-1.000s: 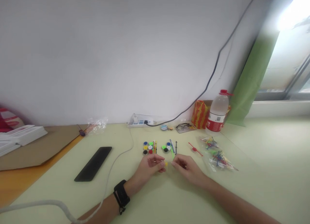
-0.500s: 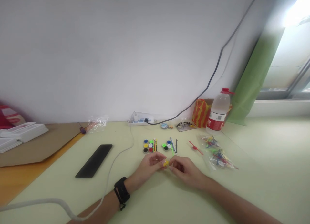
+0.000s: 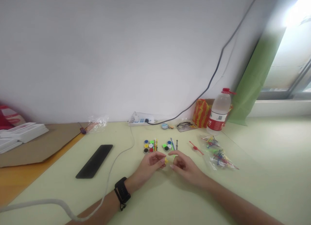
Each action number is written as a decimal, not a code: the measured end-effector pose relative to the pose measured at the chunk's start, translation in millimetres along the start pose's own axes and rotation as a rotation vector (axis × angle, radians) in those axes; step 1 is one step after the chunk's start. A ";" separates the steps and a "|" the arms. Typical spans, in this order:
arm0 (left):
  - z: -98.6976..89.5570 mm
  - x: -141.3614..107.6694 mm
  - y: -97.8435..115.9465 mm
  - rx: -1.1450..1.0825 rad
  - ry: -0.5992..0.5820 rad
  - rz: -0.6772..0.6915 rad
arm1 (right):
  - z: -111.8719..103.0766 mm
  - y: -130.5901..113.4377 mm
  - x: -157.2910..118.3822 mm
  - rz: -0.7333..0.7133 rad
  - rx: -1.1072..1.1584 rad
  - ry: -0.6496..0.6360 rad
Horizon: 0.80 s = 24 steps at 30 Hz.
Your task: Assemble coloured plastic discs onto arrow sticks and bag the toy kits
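Note:
My left hand, with a black watch on its wrist, pinches a small yellow plastic piece between thumb and fingertips. The piece is partly hidden by the fingers. Just right of it, my right hand has thumb and index finger apart, with nothing visible between them. Beyond the hands lie several coloured round discs beside thin coloured sticks. A second cluster holds more discs and a dark arrow-shaped stick. A red arrow on a round base lies farther right.
Clear bags of coloured parts lie at the right, before a large water bottle. A black flat slab lies at left, near a white cable. A power strip and eyeglasses sit along the wall.
My right hand's thumb and index finger have spread and drawn off the yellow piece. The piece stays in my left hand, which has barely moved.

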<state>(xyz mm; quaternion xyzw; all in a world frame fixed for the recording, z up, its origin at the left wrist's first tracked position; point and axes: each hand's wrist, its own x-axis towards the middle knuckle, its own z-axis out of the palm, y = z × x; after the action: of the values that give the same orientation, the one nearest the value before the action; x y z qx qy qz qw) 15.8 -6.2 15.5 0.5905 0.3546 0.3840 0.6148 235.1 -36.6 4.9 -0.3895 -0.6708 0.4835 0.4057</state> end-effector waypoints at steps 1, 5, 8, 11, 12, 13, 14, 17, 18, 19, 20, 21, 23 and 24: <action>0.4 -0.1 0.8 -0.004 0.008 0.001 | 0.5 -2.5 0.7 0.049 0.088 0.016; 1.0 0.0 2.2 -0.001 0.053 0.005 | 2.6 -12.0 1.5 0.215 0.290 0.087; 0.0 1.3 -0.5 0.017 0.060 0.025 | 3.3 -12.8 0.5 0.239 0.342 0.102; -1.3 2.9 -4.4 0.024 0.079 0.037 | 0.4 -9.3 0.0 0.228 0.335 0.031; -1.6 3.5 -5.3 0.022 0.096 0.038 | -1.6 -8.4 0.1 0.210 0.339 -0.004; -1.9 3.9 -6.1 0.020 0.115 0.039 | -3.9 -7.9 0.3 0.188 0.350 -0.036; -2.1 4.4 -6.6 0.017 0.133 0.039 | -6.2 -8.0 0.6 0.163 0.366 -0.056; -3.1 5.6 -8.0 0.007 0.142 0.042 | -11.4 -10.8 1.6 0.133 0.385 -0.048; -3.4 6.0 -8.6 0.005 0.134 0.045 | -11.8 -11.8 2.1 0.143 0.373 -0.035; -3.8 6.3 -9.2 0.004 0.122 0.049 | -11.3 -12.5 2.5 0.158 0.357 -0.022; -4.0 6.5 -9.8 0.003 0.110 0.053 | -10.1 -12.9 2.9 0.175 0.334 -0.011; -4.1 6.5 -10.4 0.003 0.100 0.054 | -8.2 -13.0 3.2 0.189 0.301 -0.002; -3.6 6.1 -10.7 0.004 0.077 0.051 | -3.3 -12.5 3.7 0.187 0.217 0.006; -3.1 5.6 -10.5 0.005 0.064 0.047 | -0.8 -12.3 3.9 0.171 0.174 0.002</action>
<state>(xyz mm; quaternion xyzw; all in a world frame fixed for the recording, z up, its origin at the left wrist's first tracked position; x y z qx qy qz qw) 16.1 0.1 5.0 0.5877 0.3614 0.4160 0.5924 232.9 -35.6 17.5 -0.4089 -0.5903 0.5723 0.3959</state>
